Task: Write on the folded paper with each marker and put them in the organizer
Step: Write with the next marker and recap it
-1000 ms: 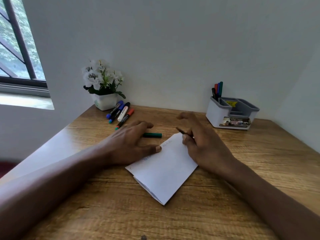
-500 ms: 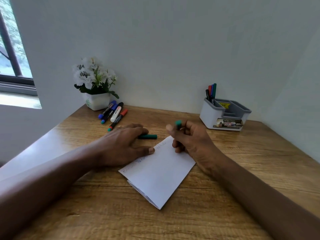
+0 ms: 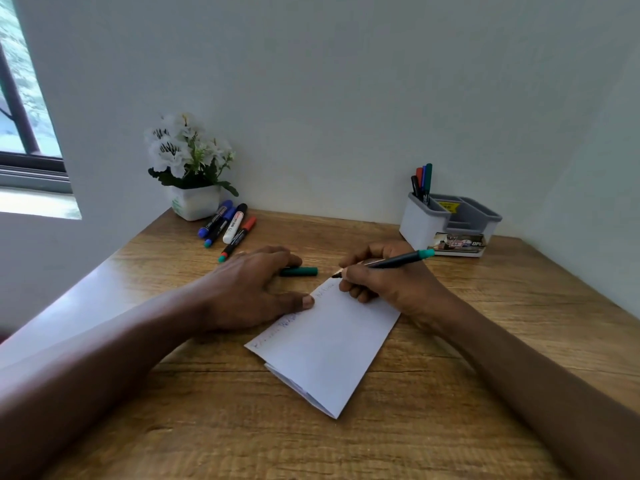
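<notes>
**A:** On the desk (image 3: 398, 445) straight in front of you, the folded paper (image 3: 329, 348) lies at a slant. There is faint writing along the edge nearest your left hand (image 3: 249, 292).

**B:** Yes, and that left hand grips nothing. Your fingers lie relaxed on the wood, and your thumb presses the paper's edge down.

**A:** Your right hand (image 3: 388, 289) is curled round the green marker (image 3: 398, 261), pinching it low on the barrel. The tip points at the far corner of the paper. I cannot tell whether it touches the sheet.

**B:** The marker's green back end sticks out to your right, toward the organizer (image 3: 419, 226). The green cap (image 3: 299, 271) lies on the desk just beyond your left fingertips, apart from the paper.

**A:** The organizer stands at the back right, near the wall. It is white with grey compartments, and you have several pens (image 3: 428, 178) upright in its left rear compartment: black, red, blue and green.

**B:** At the back left, four loose markers (image 3: 230, 226) lie side by side, just beside the flower pot (image 3: 194, 202). They are well apart from both your hands.
</notes>
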Available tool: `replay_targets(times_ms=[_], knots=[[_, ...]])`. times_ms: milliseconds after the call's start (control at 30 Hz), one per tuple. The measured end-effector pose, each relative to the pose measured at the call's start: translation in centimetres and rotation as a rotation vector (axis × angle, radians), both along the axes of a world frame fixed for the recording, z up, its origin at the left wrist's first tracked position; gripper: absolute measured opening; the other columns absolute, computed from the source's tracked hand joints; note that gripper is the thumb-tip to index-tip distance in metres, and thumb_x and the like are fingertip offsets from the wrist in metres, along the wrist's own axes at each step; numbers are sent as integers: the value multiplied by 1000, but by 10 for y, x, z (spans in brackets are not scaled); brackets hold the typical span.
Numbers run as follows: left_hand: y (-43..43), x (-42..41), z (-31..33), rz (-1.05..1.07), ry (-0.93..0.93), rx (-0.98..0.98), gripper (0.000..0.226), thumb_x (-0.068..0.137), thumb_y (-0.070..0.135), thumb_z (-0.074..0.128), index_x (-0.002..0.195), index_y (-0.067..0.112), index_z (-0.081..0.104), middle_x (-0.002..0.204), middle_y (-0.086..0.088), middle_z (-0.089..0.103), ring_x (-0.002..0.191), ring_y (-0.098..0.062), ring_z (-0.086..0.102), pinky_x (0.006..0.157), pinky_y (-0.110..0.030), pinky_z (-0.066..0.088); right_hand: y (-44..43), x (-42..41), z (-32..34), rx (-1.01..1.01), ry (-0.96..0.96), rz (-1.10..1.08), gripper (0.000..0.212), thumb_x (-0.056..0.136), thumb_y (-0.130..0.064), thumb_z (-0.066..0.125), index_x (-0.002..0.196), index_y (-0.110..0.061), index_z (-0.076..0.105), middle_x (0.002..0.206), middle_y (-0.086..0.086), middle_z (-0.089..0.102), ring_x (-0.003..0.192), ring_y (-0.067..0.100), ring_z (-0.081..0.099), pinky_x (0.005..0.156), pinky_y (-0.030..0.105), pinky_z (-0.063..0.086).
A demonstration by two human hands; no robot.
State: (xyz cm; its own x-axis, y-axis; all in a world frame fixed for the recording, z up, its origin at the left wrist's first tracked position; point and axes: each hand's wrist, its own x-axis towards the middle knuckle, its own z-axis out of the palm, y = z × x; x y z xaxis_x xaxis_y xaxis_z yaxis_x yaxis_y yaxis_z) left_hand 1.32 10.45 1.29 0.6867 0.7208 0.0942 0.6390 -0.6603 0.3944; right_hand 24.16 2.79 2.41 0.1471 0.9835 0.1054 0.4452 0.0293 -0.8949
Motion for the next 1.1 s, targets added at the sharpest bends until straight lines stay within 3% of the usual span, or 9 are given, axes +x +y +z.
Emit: replay_targets(times_ms=[200,400,600,1000,1100], knots=[[-1,0,1,-7,-5,7,73,87,65,61,150,35,41,156,11,40,138,-9,40,113,-34,36,8,-1,-6,91,-87,-15,13,79,-16,77,80,-4,73,66,6,75,54,14,66,50,24,55],[2,-1,-2,-20,-18,5,73,85,69,60,148,36,42,153,13,42,135,-8,42,108,-32,38,12,-2,-9,148,-167,-46,17,80,-23,74,72,-9,69,56,1,71,46,10,61,45,19,48],[4,-1,-3,-28,-15,16,74,85,70,59,148,36,42,153,13,43,133,-6,42,106,-30,39,12,-3,-10,179,-241,-31,18,82,-22,74,73,-7,69,56,-1,70,50,6,61,55,29,54],[3,-1,-1,-28,23,14,75,86,71,56,150,36,39,157,12,38,138,-9,39,113,-38,38,11,-3,-8,164,-231,-33,18,86,-20,74,75,-7,69,56,-2,68,49,2,60,56,29,50],[2,-1,-1,-27,16,21,74,86,71,56,150,36,40,156,12,39,138,-8,40,111,-33,37,10,-3,-9,179,-230,-31,18,85,-18,74,73,-6,67,55,-2,68,49,4,60,55,29,51]])
